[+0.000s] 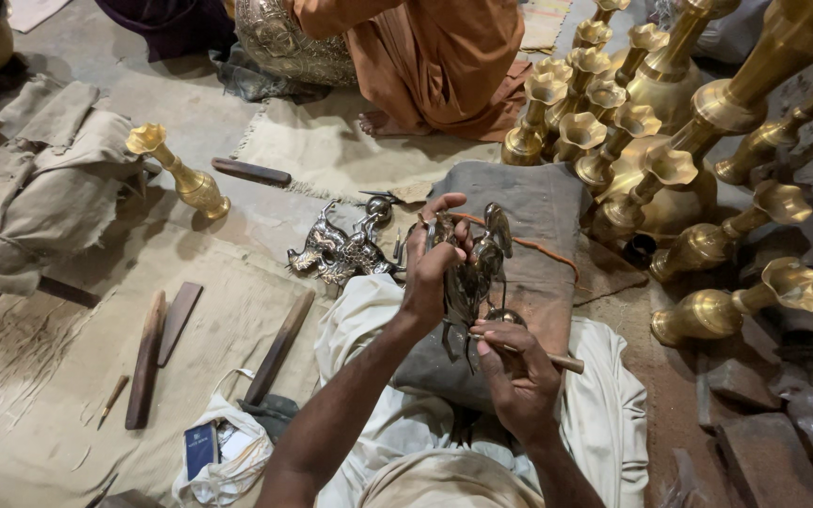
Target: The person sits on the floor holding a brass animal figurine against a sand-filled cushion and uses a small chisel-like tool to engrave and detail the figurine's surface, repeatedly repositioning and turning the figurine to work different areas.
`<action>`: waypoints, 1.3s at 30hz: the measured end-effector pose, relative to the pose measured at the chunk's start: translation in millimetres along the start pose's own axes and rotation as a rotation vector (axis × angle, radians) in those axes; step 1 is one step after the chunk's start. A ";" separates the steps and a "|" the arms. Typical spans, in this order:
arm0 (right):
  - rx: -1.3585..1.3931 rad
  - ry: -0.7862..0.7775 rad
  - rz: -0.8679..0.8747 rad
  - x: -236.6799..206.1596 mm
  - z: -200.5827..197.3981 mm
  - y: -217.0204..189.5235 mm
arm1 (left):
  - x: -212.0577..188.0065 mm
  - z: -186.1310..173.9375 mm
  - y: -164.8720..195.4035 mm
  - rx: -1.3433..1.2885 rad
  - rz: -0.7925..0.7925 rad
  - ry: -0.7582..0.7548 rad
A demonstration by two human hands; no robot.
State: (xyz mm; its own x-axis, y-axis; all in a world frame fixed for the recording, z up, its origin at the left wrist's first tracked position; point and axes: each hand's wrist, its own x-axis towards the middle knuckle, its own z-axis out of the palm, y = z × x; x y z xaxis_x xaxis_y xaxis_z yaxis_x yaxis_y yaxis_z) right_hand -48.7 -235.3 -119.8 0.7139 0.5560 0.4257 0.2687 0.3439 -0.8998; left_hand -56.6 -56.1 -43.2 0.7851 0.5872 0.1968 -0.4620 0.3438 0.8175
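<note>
dusty floor (190, 113) spread with burlap cloths, a second person in orange (425, 56) kneeling at the top edge. crowding the right side – a cluster of tall brass vases (632, 141), some upright, some lying on their sides. one more brass vase (181, 179) lies alone at left, near flat wooden tools (148, 362). a grey pad (538, 245) covers the person's lap. the left hand (430, 268), forearm reaching up from below, is clamped around a dark metal figurine (472, 273) held upright over the pad, fingers curled at its top. the right hand (515, 372), wrist bent inward, is closed on a thin wooden-handled tool (557, 361) – its tip meets the figurine's base. silvery metal pieces (341, 252) lie just left of the pad.
</note>
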 end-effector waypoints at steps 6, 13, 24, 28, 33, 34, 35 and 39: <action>-0.040 0.010 0.011 -0.7 -0.5 -1.7 | -1.5 -0.2 -0.2 0.038 -0.008 0.007; -0.054 0.000 0.002 4.6 -2.0 1.3 | 4.8 -1.5 -5.3 0.024 -0.001 0.004; -0.066 0.020 0.016 7.3 -0.5 4.7 | 8.6 -4.2 -8.6 0.055 -0.004 0.012; -0.036 0.017 0.028 6.1 -1.1 5.8 | 7.7 -3.8 -8.4 0.057 -0.006 0.016; -0.027 0.016 0.025 5.4 -1.4 8.2 | 7.9 -5.6 -9.6 0.082 0.001 0.006; -0.021 0.017 0.022 6.5 -0.9 8.8 | 9.0 -6.4 -9.7 0.082 0.003 0.005; -0.020 0.021 0.024 6.1 1.3 10.4 | 8.8 -9.2 -10.1 0.087 0.002 0.009; -0.019 0.035 0.024 9.5 3.8 10.7 | 13.0 -10.6 -11.6 0.083 0.012 0.010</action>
State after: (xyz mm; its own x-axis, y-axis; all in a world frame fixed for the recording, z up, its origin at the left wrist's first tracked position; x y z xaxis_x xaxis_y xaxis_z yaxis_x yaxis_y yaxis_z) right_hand -41.5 -223.4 -125.0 0.7422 0.5369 0.4010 0.2636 0.3162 -0.9113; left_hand -45.4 -44.7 -55.8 0.7752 0.5987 0.2017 -0.4355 0.2752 0.8571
